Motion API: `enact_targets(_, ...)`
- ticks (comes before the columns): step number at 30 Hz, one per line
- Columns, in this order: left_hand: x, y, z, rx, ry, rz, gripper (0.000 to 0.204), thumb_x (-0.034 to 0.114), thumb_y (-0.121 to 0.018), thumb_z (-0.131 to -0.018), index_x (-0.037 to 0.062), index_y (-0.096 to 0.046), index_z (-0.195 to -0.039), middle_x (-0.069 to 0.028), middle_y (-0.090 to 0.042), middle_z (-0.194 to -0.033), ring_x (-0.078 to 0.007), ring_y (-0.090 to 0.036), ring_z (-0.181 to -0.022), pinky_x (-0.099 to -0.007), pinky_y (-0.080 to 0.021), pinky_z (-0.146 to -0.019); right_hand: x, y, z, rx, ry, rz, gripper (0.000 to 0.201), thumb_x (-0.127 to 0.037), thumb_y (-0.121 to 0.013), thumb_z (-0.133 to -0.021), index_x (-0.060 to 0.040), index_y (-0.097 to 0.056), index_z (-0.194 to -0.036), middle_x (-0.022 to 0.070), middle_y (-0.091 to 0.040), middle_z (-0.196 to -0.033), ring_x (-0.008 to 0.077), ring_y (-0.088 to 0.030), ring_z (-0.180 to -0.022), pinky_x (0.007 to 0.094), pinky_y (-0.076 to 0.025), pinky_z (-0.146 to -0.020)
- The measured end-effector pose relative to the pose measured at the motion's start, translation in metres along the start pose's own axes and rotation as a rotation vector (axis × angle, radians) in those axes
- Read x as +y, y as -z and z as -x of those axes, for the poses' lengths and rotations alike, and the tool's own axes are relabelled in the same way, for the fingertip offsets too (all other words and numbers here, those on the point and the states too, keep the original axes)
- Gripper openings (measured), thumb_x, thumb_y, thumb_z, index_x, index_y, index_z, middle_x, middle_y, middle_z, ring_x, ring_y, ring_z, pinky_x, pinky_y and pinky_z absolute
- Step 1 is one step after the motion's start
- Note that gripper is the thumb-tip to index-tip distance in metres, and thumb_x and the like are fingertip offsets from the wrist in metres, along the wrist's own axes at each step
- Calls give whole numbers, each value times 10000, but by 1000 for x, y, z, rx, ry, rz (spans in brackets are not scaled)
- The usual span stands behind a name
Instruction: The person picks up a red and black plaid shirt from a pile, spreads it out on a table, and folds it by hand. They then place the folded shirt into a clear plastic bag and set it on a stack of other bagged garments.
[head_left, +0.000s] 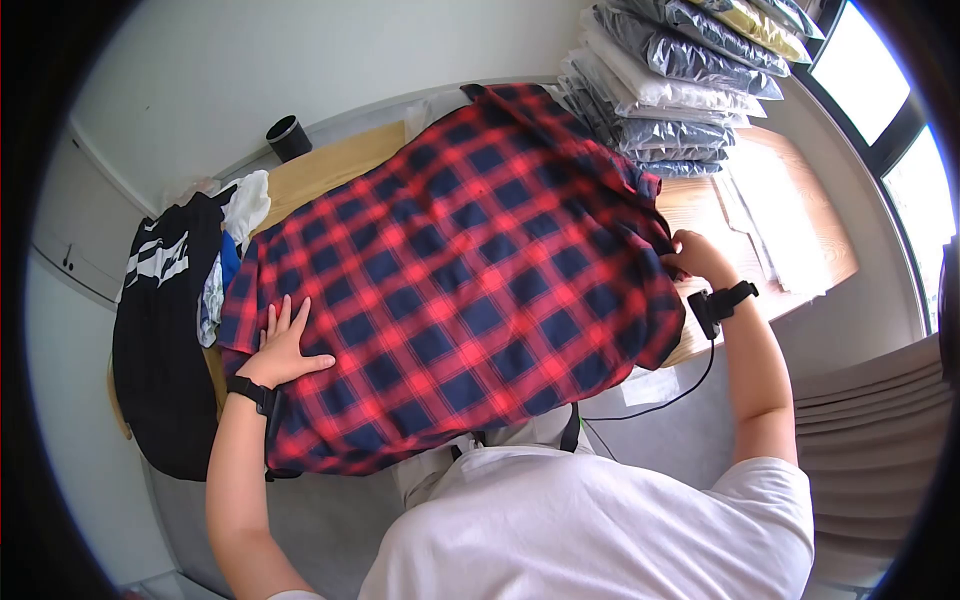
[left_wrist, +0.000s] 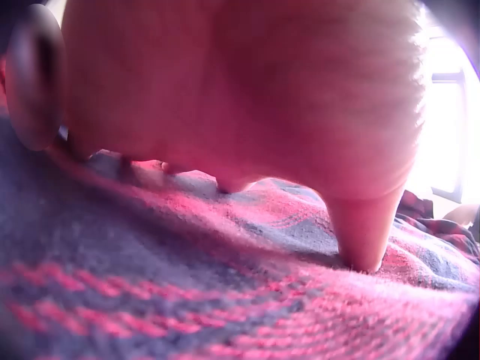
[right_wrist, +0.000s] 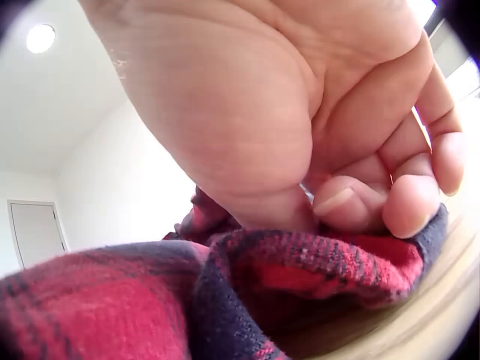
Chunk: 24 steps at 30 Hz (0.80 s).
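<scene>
A red and navy plaid shirt [head_left: 440, 270] lies spread over the table. On its left part rests my left hand [head_left: 283, 355], palm down with fingers spread; the left wrist view shows the thumb and fingertips touching the plaid cloth [left_wrist: 247, 300]. At the shirt's right edge, my right hand [head_left: 700, 258] pinches the cloth. In the right wrist view, the right hand [right_wrist: 300, 112] has its fingers curled at a folded edge of the plaid fabric [right_wrist: 322, 259], with the thumb tip hidden behind the cloth.
Bagged garments [head_left: 680, 90] are stacked at the back right, near papers [head_left: 765, 215] on the wooden table [head_left: 835, 245]. A black garment [head_left: 165, 350] hangs at the left. A black cup [head_left: 289, 138] stands at the back. A cable [head_left: 690, 395] runs from my right wrist.
</scene>
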<state>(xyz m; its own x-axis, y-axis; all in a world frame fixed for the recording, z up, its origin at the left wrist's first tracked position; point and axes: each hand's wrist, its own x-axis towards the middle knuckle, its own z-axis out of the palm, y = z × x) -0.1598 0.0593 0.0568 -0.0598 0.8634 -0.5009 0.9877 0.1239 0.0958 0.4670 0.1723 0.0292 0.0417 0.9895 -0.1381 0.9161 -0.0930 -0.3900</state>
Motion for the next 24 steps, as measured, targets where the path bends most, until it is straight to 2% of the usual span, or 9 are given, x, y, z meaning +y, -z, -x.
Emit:
enact_targets(3, 3, -1, -2, 12, -20, -2, 1161, 567, -747, -656, 183, -56, -1506, -205, 66, -1546, -411, 92, -1416, -594, -86, -1105, 20, 17, 10, -105, 133, 204, 279, -131, -719, -718, 83, -616, -866, 175, -630, -643, 255, -651, -577, 359, -517, -524)
enact_targets(5, 2, -3, -4, 21, -25, 3, 1167, 570, -753, -646, 182, -66, -1506, -216, 53, -1545, -418, 81, -1416, -596, -91, -1103, 54, 26, 17, -156, 79, 211, 258, -72, -700, -727, 99, -606, -897, 162, -625, -627, 239, -629, -501, 352, -501, -474)
enact_targets(7, 11, -4, -9, 40, -160, 9, 1165, 580, -755, -633, 184, -92, -1505, -233, 33, -1541, -428, 54, -1416, -595, -103, -1101, 78, 46, 27, -288, -163, 132, 253, -80, -691, -744, 89, -614, -916, 138, -630, -604, 209, -624, -480, 313, -473, -435)
enact_targets(15, 62, 8, -45, 20, -279, -29, 1146, 613, -732, -635, 211, -102, -1504, -219, 55, -1543, -398, 55, -1424, -569, -79, -1117, 139, 51, 47, -28, -303, -4, 317, -101, -680, -770, 45, -524, -1003, 144, -605, -631, 189, -578, -428, 309, -444, -379)
enact_targets(17, 58, 10, -39, 54, -264, -31, 1027, 564, -718, -695, 179, -194, -1490, -226, -16, -1542, -389, -9, -1428, -525, -128, -1130, 140, 33, 57, 269, -41, 434, 412, -127, -692, -774, 52, -511, -1098, 232, -630, -928, 361, -637, -811, 407, -521, -716)
enact_targets(19, 39, 3, -42, 186, -405, 116, 833, 472, -708, -754, 119, -354, -1421, -237, -210, -1496, -389, -179, -1397, -469, -231, -1117, 42, 32, 87, 416, 8, 317, 447, -135, -682, -789, 16, -505, -1171, 229, -602, -1080, 401, -578, -984, 418, -466, -869)
enact_targets(21, 41, 10, -6, 569, -325, -154, 690, 281, -779, -683, 71, -488, -1272, -174, -475, -1231, -336, -451, -1174, -420, -402, -955, -4, 14, 104, 408, 205, 95, 448, -108, -640, -809, -24, -505, -1228, 175, -604, -1083, 313, -588, -964, 361, -464, -864)
enact_targets(23, 32, 7, 13, 869, -106, -252, 703, 233, -790, -662, 61, -479, -1269, -149, -502, -1170, -310, -481, -1110, -402, -423, -884, -58, -13, 127, 331, 307, -85, 388, -94, -663, -791, -20, -559, -1158, 169, -600, -1113, 342, -557, -1059, 392, -441, -914)
enact_targets(24, 24, 7, 17, 870, 12, -254, 727, 221, -789, -663, 50, -457, -1287, -136, -522, -1126, -296, -486, -1088, -384, -423, -864, -87, -22, 138, 274, 336, -138, 396, -85, -667, -783, -22, -559, -1159, 172, -592, -1128, 342, -538, -1089, 395, -423, -941)
